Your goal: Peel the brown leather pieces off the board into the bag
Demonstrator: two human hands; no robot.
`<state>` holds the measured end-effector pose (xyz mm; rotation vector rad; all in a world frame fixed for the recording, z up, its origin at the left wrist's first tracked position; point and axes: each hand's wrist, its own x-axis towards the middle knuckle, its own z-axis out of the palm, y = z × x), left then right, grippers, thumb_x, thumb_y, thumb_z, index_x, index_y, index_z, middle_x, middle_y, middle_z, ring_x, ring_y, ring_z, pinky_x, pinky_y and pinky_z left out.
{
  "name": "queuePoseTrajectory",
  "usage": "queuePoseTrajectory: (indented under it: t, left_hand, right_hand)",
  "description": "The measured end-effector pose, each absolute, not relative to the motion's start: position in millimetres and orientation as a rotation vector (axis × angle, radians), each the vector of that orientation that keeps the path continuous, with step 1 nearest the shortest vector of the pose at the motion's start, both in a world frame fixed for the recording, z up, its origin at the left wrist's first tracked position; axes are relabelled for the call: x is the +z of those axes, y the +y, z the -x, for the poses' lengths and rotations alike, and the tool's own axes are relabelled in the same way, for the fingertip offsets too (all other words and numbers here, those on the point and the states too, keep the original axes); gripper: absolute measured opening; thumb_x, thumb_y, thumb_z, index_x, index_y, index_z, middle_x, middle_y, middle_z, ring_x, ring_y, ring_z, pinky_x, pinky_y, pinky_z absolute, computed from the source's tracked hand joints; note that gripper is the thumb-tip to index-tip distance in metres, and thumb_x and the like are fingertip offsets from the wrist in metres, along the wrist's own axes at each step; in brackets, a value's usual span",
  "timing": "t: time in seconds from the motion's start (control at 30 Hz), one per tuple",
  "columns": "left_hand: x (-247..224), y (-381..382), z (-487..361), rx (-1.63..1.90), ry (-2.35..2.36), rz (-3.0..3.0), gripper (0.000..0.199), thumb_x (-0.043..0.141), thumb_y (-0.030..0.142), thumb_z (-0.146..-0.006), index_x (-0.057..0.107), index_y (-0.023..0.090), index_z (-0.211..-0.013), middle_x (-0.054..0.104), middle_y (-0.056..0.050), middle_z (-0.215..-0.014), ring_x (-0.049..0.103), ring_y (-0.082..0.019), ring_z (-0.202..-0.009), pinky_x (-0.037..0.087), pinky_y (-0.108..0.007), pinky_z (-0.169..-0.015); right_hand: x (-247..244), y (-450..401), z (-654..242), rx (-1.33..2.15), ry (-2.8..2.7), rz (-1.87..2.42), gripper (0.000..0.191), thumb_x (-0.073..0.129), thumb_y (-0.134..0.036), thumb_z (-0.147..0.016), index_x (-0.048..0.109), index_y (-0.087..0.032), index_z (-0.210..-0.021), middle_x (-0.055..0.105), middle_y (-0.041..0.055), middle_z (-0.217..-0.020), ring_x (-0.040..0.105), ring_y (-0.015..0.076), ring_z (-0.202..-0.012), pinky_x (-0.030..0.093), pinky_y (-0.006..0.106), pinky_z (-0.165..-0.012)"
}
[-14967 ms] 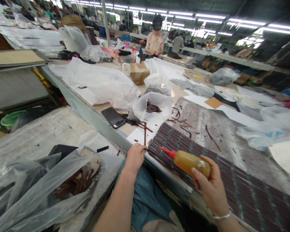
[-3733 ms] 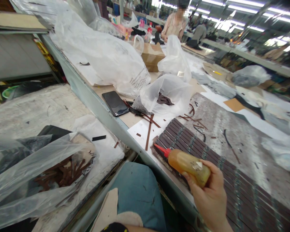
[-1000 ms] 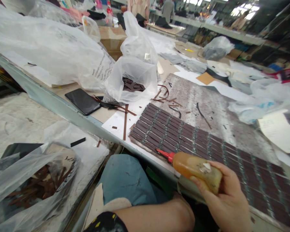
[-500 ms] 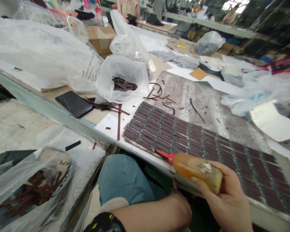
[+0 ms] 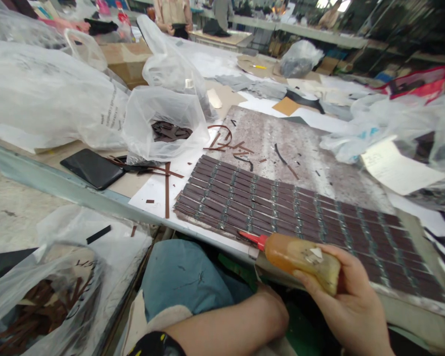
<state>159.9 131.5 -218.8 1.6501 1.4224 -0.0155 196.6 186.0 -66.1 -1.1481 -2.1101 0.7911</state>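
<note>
My right hand (image 5: 350, 291) is wrapped around a squeeze bottle (image 5: 300, 259) of amber liquid, tilted almost flat, with a red pointed nozzle (image 5: 254, 239). The nozzle points left and lies over the near edge of rows of dark brown strips (image 5: 263, 207) crossed by shiny greenish bands. Whether the tip touches them I cannot tell. In front of my lap is my left hand (image 5: 272, 306), just below the table edge. Its fingers are mostly hidden, so what it may hold does not show.
A mottled board (image 5: 267, 128) carries the strips and scraps. An opened plastic bag (image 5: 137, 123) of dark pieces, a black phone-like slab (image 5: 92, 168) and large bags stand left. A lower bag (image 5: 92, 296) holds brown offcuts. Right lies a paper sheet (image 5: 400, 165). People stand behind.
The view has turned a little to the right, so the table things sit further left. Against the strips, the bottle's nozzle has shifted slightly right. My right hand still grips the bottle.
</note>
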Motion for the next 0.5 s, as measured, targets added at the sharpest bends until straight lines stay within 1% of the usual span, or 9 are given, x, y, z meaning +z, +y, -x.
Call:
queuePoseTrajectory:
  t: [0.1, 0.2, 0.27, 0.33, 0.4, 0.5]
  left_hand:
    - [-198, 134, -153, -0.315, 1.284, -1.724, 0.055, 0.070, 0.026, -0.055, 0.064, 0.011, -0.108, 0.057, -0.020, -0.113, 0.048, -0.044, -0.105, 0.033, -0.059, -0.090]
    - [-186, 134, -150, -0.417, 1.230, -1.772, 0.059, 0.065, 0.028, -0.063, 0.055, 0.009, -0.119, 0.051, -0.021, -0.122, 0.046, -0.042, -0.109, 0.031, -0.061, -0.091]
    - [-186, 132, -151, -0.383, 1.251, -1.771, 0.056, 0.065, 0.028, -0.063, 0.057, 0.011, -0.116, 0.053, -0.020, -0.121, 0.047, -0.041, -0.108, 0.032, -0.061, -0.090]
    - [-189, 130, -153, -0.323, 1.291, -1.760, 0.051, 0.068, 0.026, -0.059, 0.063, 0.013, -0.108, 0.058, -0.018, -0.114, 0.050, -0.042, -0.104, 0.034, -0.060, -0.087]
    - [-192, 129, -156, -0.305, 1.311, -1.758, 0.049, 0.069, 0.027, -0.057, 0.066, 0.016, -0.105, 0.060, -0.017, -0.110, 0.051, -0.042, -0.102, 0.035, -0.059, -0.086]
    - [-191, 128, -158, -0.409, 1.280, -1.765, 0.053, 0.067, 0.030, -0.060, 0.061, 0.019, -0.113, 0.056, -0.016, -0.118, 0.047, -0.041, -0.109, 0.033, -0.059, -0.088]
  right_hand:
    - [-65, 186, -201, 0.761, -2.122, 1.157, 0.050, 0.069, -0.035, -0.067, 0.049, -0.024, -0.112, 0.054, 0.0054, -0.101, 0.056, 0.0189, -0.084, 0.050, 0.031, -0.073]
    - [-64, 186, -206, 0.768, -2.121, 1.155, 0.050, 0.070, -0.035, -0.067, 0.049, -0.024, -0.111, 0.055, 0.0053, -0.099, 0.056, 0.0186, -0.082, 0.050, 0.030, -0.072]
    - [-64, 186, -210, 0.762, -2.119, 1.164, 0.050, 0.070, -0.036, -0.067, 0.049, -0.023, -0.112, 0.055, 0.0059, -0.099, 0.056, 0.0186, -0.081, 0.051, 0.031, -0.072]
    - [-65, 187, -213, 0.755, -2.114, 1.176, 0.051, 0.069, -0.037, -0.067, 0.049, -0.023, -0.112, 0.054, 0.0067, -0.101, 0.057, 0.0190, -0.081, 0.051, 0.032, -0.073]
    - [-66, 187, -217, 0.756, -2.100, 1.186, 0.051, 0.069, -0.037, -0.067, 0.049, -0.022, -0.112, 0.054, 0.0070, -0.101, 0.057, 0.0192, -0.080, 0.051, 0.032, -0.072]
    - [-66, 188, -222, 0.780, -2.073, 1.188, 0.052, 0.070, -0.037, -0.067, 0.049, -0.023, -0.112, 0.055, 0.0064, -0.100, 0.058, 0.0190, -0.079, 0.052, 0.031, -0.070]
